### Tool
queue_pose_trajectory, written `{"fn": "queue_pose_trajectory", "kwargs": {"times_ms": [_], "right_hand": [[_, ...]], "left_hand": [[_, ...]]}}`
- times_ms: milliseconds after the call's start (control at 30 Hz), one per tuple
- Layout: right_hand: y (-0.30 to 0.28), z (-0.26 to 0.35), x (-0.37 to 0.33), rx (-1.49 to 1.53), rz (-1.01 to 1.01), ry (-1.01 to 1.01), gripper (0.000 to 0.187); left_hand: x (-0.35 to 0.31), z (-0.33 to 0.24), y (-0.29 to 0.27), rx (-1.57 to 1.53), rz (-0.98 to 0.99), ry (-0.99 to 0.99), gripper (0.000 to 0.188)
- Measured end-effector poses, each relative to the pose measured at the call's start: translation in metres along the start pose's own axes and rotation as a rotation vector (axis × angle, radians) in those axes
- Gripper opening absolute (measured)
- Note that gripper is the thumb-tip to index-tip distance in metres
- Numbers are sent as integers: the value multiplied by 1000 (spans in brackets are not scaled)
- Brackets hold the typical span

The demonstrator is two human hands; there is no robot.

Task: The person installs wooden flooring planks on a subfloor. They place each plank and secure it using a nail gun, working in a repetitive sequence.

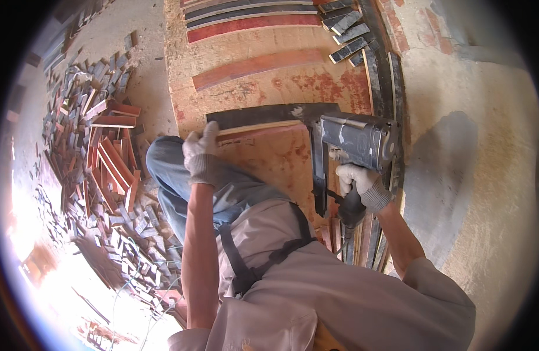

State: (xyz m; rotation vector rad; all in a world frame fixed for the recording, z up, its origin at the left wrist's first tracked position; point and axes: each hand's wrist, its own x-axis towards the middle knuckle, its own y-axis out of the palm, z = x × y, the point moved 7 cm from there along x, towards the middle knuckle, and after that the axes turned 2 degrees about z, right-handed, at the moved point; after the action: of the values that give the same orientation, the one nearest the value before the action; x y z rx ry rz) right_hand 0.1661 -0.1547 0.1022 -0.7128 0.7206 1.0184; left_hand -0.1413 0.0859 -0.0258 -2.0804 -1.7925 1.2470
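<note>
My left hand (200, 147), in a pale knitted glove, grips the left end of a black-faced wooden strip (252, 118). A reddish strip (260, 133) lies along its near edge. My gloved right hand (363, 182) is wrapped around the handle of a black nail gun (354, 137). The gun's nose rests at or just over the right end of the black strip; whether it touches I cannot tell. Its long magazine (319, 181) points back toward me. Both strips lie on a paint-stained plywood sheet (269, 85).
Beyond lies a loose red-brown strip (257, 67), then a row of red and black strips (252, 26). Short black blocks (348, 51) sit at the far right corner. Long dark strips (396, 82) line the right edge. Wood offcuts (114, 158) heap on the floor at left.
</note>
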Motion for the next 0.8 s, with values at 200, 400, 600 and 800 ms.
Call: {"fn": "queue_pose_trajectory", "kwargs": {"times_ms": [200, 400, 600, 800], "right_hand": [[-4, -18, -8, -39, 36, -69, 34], [-4, -32, -6, -85, 87, -137, 28], [1, -37, 0, -187, 87, -150, 27], [16, -45, 10, -166, 165, -12, 32]], "left_hand": [[-29, 0, 60, -65, 277, -80, 58], [-35, 17, 88, -620, 284, -290, 39], [-41, 21, 96, -783, 342, -485, 37], [-39, 23, 99, -755, 417, -485, 32]]}}
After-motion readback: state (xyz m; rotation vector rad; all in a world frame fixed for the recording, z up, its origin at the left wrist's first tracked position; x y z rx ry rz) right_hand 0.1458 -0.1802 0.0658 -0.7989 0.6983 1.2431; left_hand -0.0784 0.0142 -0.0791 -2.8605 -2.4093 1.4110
